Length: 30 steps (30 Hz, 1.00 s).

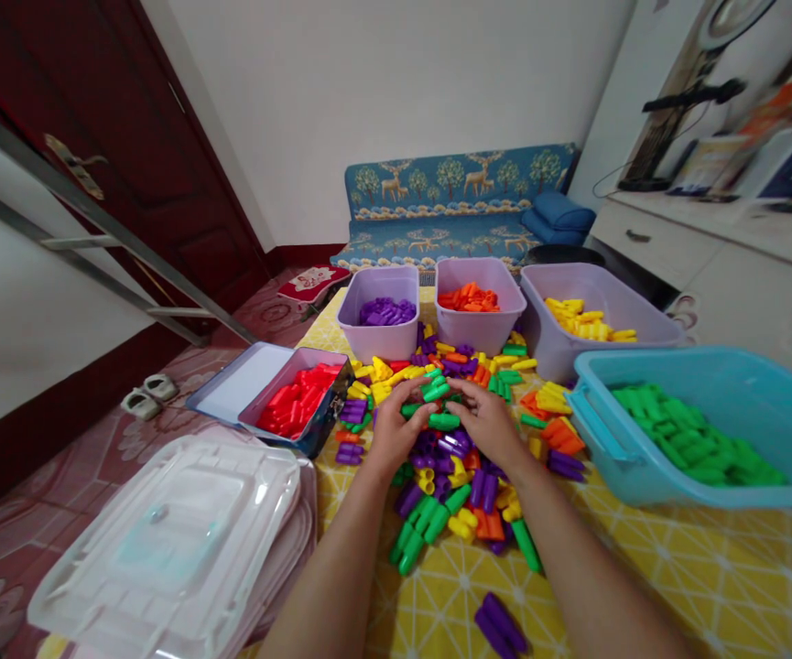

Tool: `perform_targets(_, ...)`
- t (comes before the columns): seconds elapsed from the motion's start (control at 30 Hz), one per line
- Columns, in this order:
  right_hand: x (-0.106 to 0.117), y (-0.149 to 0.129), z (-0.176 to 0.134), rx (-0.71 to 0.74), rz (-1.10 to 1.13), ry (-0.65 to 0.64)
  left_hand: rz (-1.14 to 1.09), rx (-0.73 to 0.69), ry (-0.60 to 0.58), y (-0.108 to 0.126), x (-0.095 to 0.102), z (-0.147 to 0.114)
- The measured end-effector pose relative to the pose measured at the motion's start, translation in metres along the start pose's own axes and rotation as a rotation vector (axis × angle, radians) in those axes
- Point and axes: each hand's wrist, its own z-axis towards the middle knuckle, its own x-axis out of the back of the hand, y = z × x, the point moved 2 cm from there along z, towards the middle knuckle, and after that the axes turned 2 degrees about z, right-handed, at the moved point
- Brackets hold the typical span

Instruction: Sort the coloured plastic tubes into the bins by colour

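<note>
My left hand (pixel 396 428) and my right hand (pixel 490 426) are close together over the middle of a mixed heap of small plastic pieces. Several green tube-shaped plastic pieces (pixel 435 386) sit between them, with the fingers of both hands closed around them. How many each hand grips is partly hidden. Below the hands lie loose purple pieces (pixel 456 443), green pieces (pixel 429 520), yellow pieces (pixel 462 523) and orange pieces (pixel 488 524), some joined side by side. A purple pair (pixel 500 626) lies apart, near the front.
Lavender bins hold purple (pixel 377 340), orange (pixel 479 328) and yellow pieces (pixel 560 352) at the back. On the right stands a turquoise tub (pixel 615 458) of green pieces. An open tin (pixel 320 439) with red pieces and stacked clear lids (pixel 258 494) are on the left.
</note>
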Motion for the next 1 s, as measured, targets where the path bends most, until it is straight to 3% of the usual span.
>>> perform_targets(0.13,0.001,-0.010,0.000,0.067,-0.130,-0.079,0.033,-0.003,0.005,-0.008,-0.001,0.002)
perform_targets(0.23,0.001,-0.011,0.001,0.060,-0.216,-0.067,0.062,-0.035,0.020,-0.008,-0.001,0.003)
perform_targets(0.37,0.007,-0.009,0.000,-0.026,-0.285,0.096,0.096,-0.057,0.126,-0.005,0.001,0.002)
perform_targets(0.47,0.017,-0.013,-0.001,-0.002,-0.310,0.272,0.108,-0.035,0.168,-0.007,0.002,0.001)
perform_targets(0.57,0.026,-0.021,0.001,-0.016,-0.121,0.392,0.068,0.038,0.164,-0.011,0.001,0.001)
perform_targets(0.67,0.033,-0.028,0.004,-0.060,0.143,0.428,0.062,0.081,0.179,-0.013,0.001,0.001)
perform_targets(0.73,0.035,-0.029,0.006,-0.086,0.165,0.422,0.053,0.095,0.181,-0.013,0.001,0.000)
perform_targets(0.83,0.036,-0.021,0.006,-0.138,-0.007,0.375,0.018,0.105,0.178,-0.014,0.001,0.000)
perform_targets(1.0,0.027,-0.002,0.004,-0.198,-0.273,0.041,-0.022,0.095,0.176,-0.015,0.000,0.000)
